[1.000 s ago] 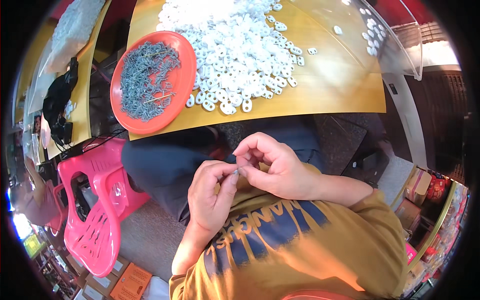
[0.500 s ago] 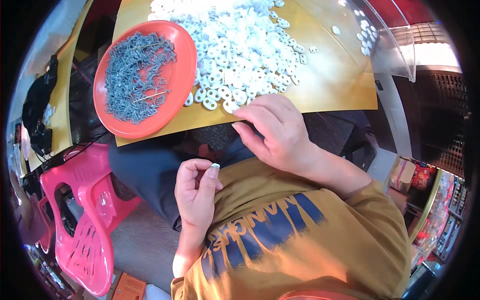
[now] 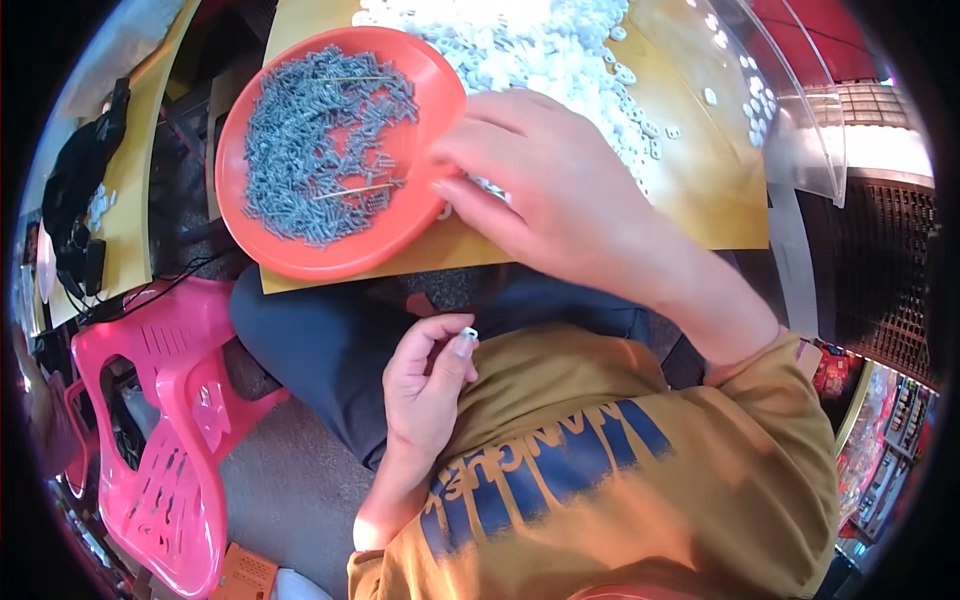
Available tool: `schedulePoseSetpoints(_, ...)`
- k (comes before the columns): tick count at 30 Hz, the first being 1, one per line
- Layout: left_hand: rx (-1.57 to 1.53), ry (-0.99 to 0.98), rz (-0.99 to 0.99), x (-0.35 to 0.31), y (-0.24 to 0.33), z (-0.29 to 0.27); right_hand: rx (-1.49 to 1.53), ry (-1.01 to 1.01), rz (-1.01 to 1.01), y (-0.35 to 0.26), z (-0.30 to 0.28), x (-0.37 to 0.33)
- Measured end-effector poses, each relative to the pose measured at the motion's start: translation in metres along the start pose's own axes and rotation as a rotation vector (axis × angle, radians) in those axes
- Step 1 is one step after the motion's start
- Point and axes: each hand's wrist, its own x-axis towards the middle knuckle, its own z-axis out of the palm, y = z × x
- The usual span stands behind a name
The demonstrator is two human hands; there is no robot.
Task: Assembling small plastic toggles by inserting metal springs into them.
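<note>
My left hand (image 3: 425, 390) is held low in front of my shirt, thumb and forefinger pinched on a small white plastic piece (image 3: 470, 333). My right hand (image 3: 565, 180) reaches over the table's near edge, its thumb and forefinger apart at the right rim of a red plate (image 3: 320, 266). Nothing shows between those fingers. Small grey metal pieces (image 3: 290, 150), like tiny springs or screws, cover much of the plate, with two thin sticks among them. Beyond my right hand spreads a heap of white two-holed oval pieces (image 3: 540, 60), partly hidden by that hand.
The yellow tabletop (image 3: 700, 215) ends just above my lap, and the plate overhangs its near-left edge. A clear plastic panel (image 3: 815, 120) stands at the right, near scattered white pieces (image 3: 758, 105). To my left is a pink plastic chair (image 3: 165, 370); a black object (image 3: 85, 200) lies on another surface.
My right hand has moved left and away from me, from the white heap to the plate's rim. The left hand keeps its pinch. The whole view has shifted slightly.
</note>
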Motion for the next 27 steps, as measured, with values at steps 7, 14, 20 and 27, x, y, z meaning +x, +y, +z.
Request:
schedulePoseSetpoints(7, -0.039, 0.01, -0.028, 0.005, -0.002, -0.013, -0.316, -0.199, -0.082, 0.032, 0.03, 0.048)
schedulePoseSetpoints(14, -0.118, -0.016, -0.031, 0.017, -0.003, -0.021, -0.271, -0.233, -0.101, 0.03, 0.027, 0.051)
schedulePoseSetpoints(20, -0.139, -0.053, -0.061, 0.024, -0.003, -0.02, -0.137, -0.225, -0.126, 0.02, 0.032, 0.045)
schedulePoseSetpoints(27, -0.167, -0.06, -0.059, 0.026, -0.004, -0.019, -0.133, -0.304, -0.109, 0.026, 0.038, 0.053)
